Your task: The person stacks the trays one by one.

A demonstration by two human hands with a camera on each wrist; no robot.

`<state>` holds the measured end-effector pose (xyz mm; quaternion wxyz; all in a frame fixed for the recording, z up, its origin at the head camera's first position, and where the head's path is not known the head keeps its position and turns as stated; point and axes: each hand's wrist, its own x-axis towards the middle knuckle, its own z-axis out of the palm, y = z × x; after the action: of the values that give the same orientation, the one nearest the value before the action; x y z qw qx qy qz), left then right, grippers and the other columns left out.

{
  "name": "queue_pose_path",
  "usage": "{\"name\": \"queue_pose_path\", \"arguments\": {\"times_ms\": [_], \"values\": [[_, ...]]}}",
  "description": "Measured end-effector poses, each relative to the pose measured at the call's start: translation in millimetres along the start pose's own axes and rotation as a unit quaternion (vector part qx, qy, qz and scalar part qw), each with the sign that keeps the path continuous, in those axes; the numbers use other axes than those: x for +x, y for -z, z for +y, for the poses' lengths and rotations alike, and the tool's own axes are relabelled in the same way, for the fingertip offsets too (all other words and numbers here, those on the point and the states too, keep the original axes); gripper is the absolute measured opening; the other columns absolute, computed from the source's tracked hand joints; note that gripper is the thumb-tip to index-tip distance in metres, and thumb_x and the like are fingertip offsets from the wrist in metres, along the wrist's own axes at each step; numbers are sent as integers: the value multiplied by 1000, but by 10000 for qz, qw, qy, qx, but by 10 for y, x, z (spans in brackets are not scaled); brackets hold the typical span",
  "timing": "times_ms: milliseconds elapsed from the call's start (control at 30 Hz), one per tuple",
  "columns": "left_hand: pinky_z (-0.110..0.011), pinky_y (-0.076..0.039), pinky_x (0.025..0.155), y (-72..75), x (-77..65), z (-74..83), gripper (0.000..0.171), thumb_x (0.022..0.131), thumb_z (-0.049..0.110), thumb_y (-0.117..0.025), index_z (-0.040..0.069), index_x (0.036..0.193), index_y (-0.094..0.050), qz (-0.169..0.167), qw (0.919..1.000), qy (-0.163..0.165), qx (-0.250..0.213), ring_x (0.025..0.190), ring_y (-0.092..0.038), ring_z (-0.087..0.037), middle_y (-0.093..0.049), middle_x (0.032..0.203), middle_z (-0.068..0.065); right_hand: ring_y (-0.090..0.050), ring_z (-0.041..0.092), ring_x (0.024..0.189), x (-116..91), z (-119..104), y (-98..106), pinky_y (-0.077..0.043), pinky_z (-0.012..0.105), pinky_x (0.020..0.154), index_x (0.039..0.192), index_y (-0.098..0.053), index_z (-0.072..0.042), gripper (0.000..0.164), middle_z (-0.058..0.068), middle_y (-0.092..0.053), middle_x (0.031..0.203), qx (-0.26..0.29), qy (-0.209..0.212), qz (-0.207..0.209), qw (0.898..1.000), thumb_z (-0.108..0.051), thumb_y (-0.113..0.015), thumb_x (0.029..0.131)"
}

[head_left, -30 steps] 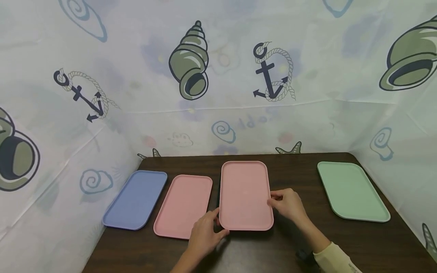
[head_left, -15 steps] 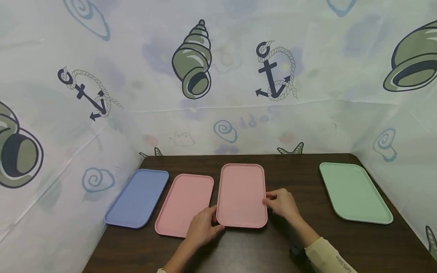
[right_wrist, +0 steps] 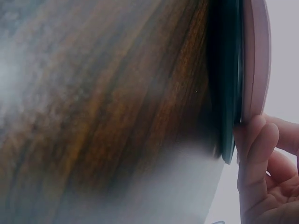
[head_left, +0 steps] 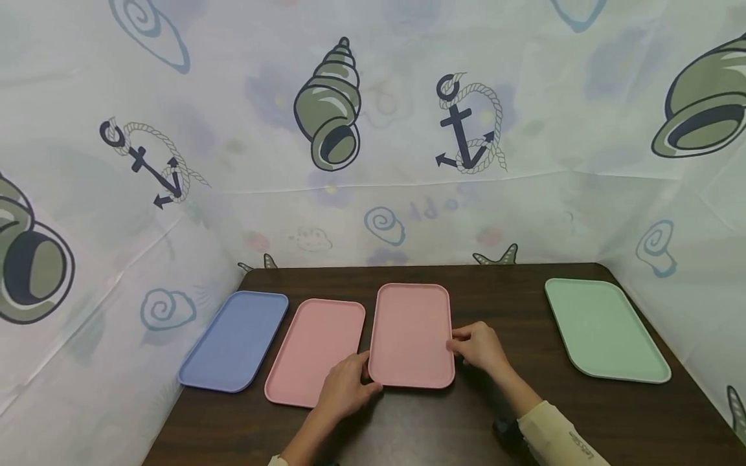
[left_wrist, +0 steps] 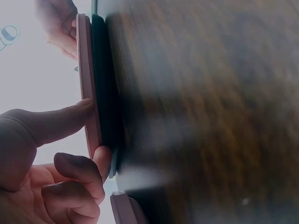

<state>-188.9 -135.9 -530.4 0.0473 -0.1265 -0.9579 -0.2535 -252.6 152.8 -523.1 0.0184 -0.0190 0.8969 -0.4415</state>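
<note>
A rectangular pink tray (head_left: 410, 336) is in the middle of the table, held level between both hands. My left hand (head_left: 345, 388) pinches its near left corner, thumb on the rim and a finger underneath, as the left wrist view shows. On the opposite long side, my right hand (head_left: 480, 346) pinches the rim between thumb and fingers. Directly beneath it, both wrist views show a dark green tray (left_wrist: 103, 79) close against the pink one. From the head view that lower tray is hidden.
A second pink tray (head_left: 317, 349) lies just left, partly behind my left hand. Farther left is a blue tray (head_left: 234, 343). At the right side lies a light green tray (head_left: 606, 330). The brown table (head_left: 507, 291) is enclosed by patterned cloth (head_left: 396, 129).
The held pink tray has come down and shifted slightly left, both hands moving with it. A dark edge seen at its left side a second ago is now covered. The other trays stay put.
</note>
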Motion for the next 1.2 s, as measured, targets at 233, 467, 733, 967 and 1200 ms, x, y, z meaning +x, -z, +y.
{"name": "queue_pose_path", "arguments": {"times_ms": [233, 467, 733, 967, 1200], "values": [[-29, -37, 56, -18, 19, -19, 37, 72, 28, -84, 11, 98, -64, -118, 9999, 0, -40, 63, -45, -10, -51, 74, 5, -56, 16, 43, 48, 28, 0, -46, 29, 45, 102, -77, -4, 23, 1, -66, 62, -70, -73, -141, 9998, -15, -77, 82], [-31, -39, 58, -11, 17, -14, 48, 74, 28, -84, 5, 112, -66, -311, 9994, 135, -23, 67, -47, -11, -51, 77, 4, -55, 15, 43, 54, 44, -8, -45, 29, 45, 102, -78, -5, 24, 2, -66, 62, -101, -168, -190, 9996, -17, -78, 82], [-32, -41, 60, -10, 2, -6, 60, 75, 29, -84, 0, 123, -63, -317, 9992, 231, 91, 68, -49, -12, -53, 79, 2, -54, 14, 42, 61, 84, -43, -46, 29, 45, 100, -78, -5, 21, 3, -65, 61, -54, -25, -214, 9998, -17, -78, 82], [-36, -44, 64, -26, -15, 21, 61, 74, 28, -84, -1, 124, -62, -99, 9995, 285, 49, 73, -53, -14, -56, 83, 1, -55, 16, 43, 86, 99, -34, -46, 29, 45, 102, -77, -5, 24, 3, -65, 61, -5, -80, -265, 9996, -18, -79, 82], [-43, -49, 72, -73, -28, 48, 60, 74, 27, -85, -2, 123, -63, 227, 9992, 308, 106, 83, -62, -23, -62, 90, -4, -57, 16, 45, 95, 93, -30, -47, 29, 44, 104, -76, -3, 27, 2, -68, 66, 41, -182, -223, 9996, -18, -79, 81]]}}
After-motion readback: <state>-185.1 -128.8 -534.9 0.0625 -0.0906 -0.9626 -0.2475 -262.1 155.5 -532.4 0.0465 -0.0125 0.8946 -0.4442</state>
